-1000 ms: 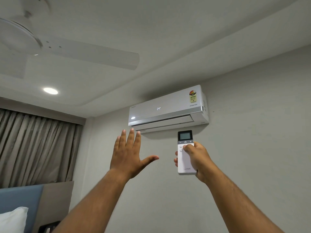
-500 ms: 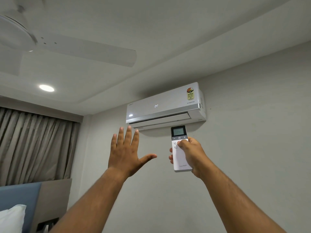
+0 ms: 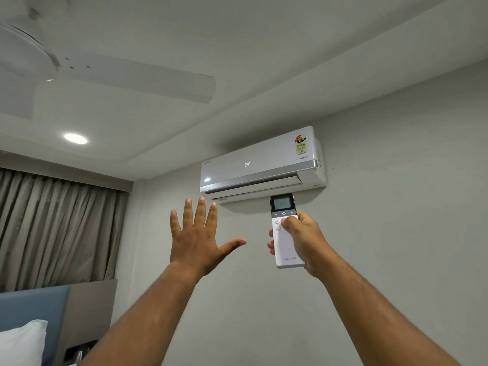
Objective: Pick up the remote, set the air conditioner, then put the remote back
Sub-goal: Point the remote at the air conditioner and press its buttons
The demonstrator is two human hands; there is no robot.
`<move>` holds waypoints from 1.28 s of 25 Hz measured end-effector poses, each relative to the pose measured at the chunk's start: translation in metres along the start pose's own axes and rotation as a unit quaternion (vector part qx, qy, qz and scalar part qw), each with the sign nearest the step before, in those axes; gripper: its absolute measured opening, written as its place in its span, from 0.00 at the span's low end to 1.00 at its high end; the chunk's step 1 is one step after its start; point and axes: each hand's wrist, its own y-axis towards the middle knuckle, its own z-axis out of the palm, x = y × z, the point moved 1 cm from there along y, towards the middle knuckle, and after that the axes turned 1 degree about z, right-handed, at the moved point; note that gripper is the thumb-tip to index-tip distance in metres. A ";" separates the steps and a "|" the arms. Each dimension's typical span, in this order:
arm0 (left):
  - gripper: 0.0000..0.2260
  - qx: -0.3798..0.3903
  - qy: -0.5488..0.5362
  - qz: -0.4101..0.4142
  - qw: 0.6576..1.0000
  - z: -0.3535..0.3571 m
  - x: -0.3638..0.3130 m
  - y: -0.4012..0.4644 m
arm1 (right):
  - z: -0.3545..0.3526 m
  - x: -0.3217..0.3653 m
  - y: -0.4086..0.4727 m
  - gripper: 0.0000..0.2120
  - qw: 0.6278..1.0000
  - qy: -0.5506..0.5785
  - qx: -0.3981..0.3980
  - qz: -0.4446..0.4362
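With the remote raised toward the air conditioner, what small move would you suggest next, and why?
Probably one press with the thumb. The right hand holds the remote upright under the air conditioner, thumb resting on the buttons below the screen. The unit's panel reads 24, so it is on. The left hand is open and empty, so it can stay out of this.

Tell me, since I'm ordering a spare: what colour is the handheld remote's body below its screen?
White, topped by a dark screen panel, on the slim plastic remote; head view.
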 end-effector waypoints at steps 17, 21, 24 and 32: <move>0.53 0.029 0.006 -0.008 1.000 0.005 0.006 -0.007 | 0.004 -0.009 -0.004 0.08 1.000 0.026 -0.007 -0.008; 0.53 0.035 0.001 -0.009 0.999 0.006 0.005 -0.009 | 0.003 -0.012 -0.004 0.08 0.999 0.030 -0.010 -0.005; 0.52 0.045 0.006 -0.006 0.999 0.009 0.004 -0.013 | 0.001 -0.014 -0.005 0.08 0.999 0.032 -0.016 -0.003; 0.51 0.044 0.011 0.011 0.999 0.012 -0.004 -0.012 | -0.007 -0.019 -0.008 0.09 0.999 0.046 -0.018 -0.003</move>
